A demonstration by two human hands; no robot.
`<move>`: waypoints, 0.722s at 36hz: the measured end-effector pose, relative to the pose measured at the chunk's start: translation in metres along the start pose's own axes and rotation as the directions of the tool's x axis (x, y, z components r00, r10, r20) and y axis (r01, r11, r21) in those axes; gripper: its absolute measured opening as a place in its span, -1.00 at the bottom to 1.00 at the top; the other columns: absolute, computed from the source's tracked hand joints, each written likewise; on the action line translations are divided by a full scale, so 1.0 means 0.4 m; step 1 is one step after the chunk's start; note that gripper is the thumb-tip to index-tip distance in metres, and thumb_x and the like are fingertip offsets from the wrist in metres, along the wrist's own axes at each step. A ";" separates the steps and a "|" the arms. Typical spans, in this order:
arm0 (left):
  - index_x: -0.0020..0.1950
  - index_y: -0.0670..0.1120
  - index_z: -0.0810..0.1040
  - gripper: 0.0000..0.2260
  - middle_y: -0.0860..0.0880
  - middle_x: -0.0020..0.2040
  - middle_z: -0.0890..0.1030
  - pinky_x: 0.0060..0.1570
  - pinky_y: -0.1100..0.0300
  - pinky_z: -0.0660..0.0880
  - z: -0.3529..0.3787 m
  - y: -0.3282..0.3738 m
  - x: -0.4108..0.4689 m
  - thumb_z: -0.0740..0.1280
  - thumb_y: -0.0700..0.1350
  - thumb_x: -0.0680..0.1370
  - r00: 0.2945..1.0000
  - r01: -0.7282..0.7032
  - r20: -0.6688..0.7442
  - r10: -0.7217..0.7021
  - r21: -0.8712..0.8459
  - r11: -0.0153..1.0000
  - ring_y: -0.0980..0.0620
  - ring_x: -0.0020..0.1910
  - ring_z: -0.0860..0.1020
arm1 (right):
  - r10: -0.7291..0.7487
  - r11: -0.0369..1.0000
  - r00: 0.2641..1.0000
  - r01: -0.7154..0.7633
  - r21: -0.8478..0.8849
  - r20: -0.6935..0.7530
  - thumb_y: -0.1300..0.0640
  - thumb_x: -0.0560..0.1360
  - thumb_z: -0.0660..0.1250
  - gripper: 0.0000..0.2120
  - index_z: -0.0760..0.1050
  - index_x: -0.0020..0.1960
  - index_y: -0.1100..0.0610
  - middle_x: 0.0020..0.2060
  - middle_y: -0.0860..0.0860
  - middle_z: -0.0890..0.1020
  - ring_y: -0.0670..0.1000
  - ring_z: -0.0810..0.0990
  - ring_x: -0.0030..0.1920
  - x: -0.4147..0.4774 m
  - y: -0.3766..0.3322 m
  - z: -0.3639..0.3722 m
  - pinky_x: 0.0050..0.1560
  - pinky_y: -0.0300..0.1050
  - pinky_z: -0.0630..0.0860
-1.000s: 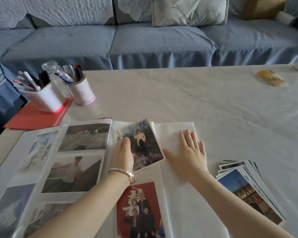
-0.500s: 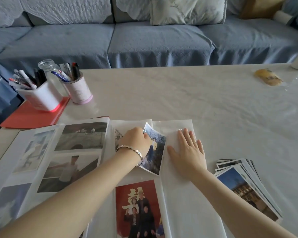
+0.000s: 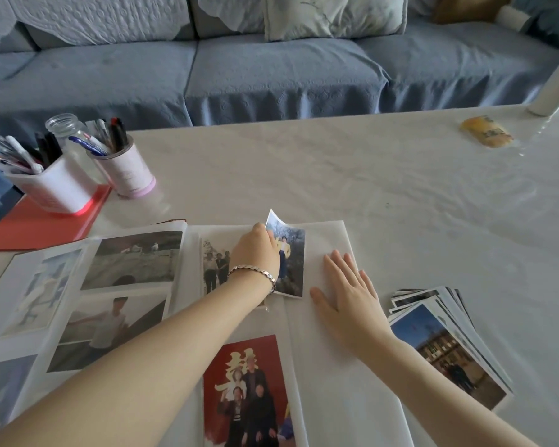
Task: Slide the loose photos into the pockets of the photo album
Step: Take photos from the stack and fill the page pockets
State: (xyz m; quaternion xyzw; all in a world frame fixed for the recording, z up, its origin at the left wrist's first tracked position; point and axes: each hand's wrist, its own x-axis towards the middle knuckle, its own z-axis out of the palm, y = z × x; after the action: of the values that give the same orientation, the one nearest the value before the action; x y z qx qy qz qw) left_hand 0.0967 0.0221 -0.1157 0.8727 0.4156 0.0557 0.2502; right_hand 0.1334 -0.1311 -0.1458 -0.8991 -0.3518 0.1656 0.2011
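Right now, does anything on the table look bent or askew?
Yes. The photo pinched by the left hand is bowed, its top corner curling up off the album page. The loose stack beside the right hand lies fanned unevenly.

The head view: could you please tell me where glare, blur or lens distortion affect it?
In the head view, glare on the plastic pockets washes out the left page of the album; the glossy table glints by the white post at far right; the wide lens tilts that post and bows the sofa; the centre is sharp, including the photo pinched by the left hand.
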 end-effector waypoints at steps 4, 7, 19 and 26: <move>0.11 -0.26 0.38 -0.73 -0.22 0.05 0.51 -0.11 0.08 0.32 0.006 0.018 -0.027 -0.02 -0.11 0.65 0.998 -0.008 0.065 0.006 0.039 0.999 -0.18 0.02 0.48 | -0.030 0.999 0.999 0.030 -0.010 -0.012 -0.08 0.62 0.02 -0.47 -0.03 0.53 0.02 0.53 -0.08 -0.12 -0.09 -0.26 0.50 -0.020 0.008 0.000 0.35 -0.31 -0.34; 0.15 -0.28 0.40 -0.74 -0.21 0.16 0.42 0.02 0.07 0.38 -0.014 0.026 -0.040 0.04 -0.15 0.63 0.993 -0.050 0.114 0.036 0.118 0.992 -0.18 0.06 0.48 | -0.040 0.999 0.999 0.040 -0.011 0.002 -0.06 0.61 0.06 -0.49 0.04 0.51 0.03 0.53 -0.06 -0.11 -0.08 -0.24 0.50 -0.030 0.010 -0.004 0.35 -0.33 -0.31; -0.13 -0.20 0.67 -0.94 -0.12 -0.11 0.68 -0.02 0.20 0.52 -0.037 -0.010 -0.038 0.42 -0.25 0.44 0.992 0.077 0.113 -0.057 -0.179 0.981 -0.09 -0.09 0.64 | -0.072 0.990 0.997 0.070 0.125 0.010 0.12 0.58 0.19 -0.52 0.18 0.47 0.09 0.51 -0.11 0.03 -0.11 -0.09 0.51 -0.038 0.024 -0.025 0.35 -0.39 -0.08; -0.04 -0.16 0.67 -0.88 -0.08 0.02 0.66 -0.08 0.31 0.38 -0.015 0.016 -0.020 0.40 -0.28 0.46 0.988 0.148 0.070 -0.137 -0.186 0.971 -0.05 0.06 0.58 | -0.071 0.983 0.997 0.068 0.169 0.009 0.12 0.57 0.22 -0.48 0.17 0.49 0.11 0.50 -0.13 0.07 -0.15 -0.08 0.50 -0.038 0.034 -0.024 0.29 -0.46 -0.09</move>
State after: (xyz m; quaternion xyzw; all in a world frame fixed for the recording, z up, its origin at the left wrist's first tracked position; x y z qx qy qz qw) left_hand 0.0941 0.0150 -0.1065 0.8139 0.4627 0.0524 0.3475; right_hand 0.1348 -0.1534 -0.1416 -0.8647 -0.3693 0.1943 0.2794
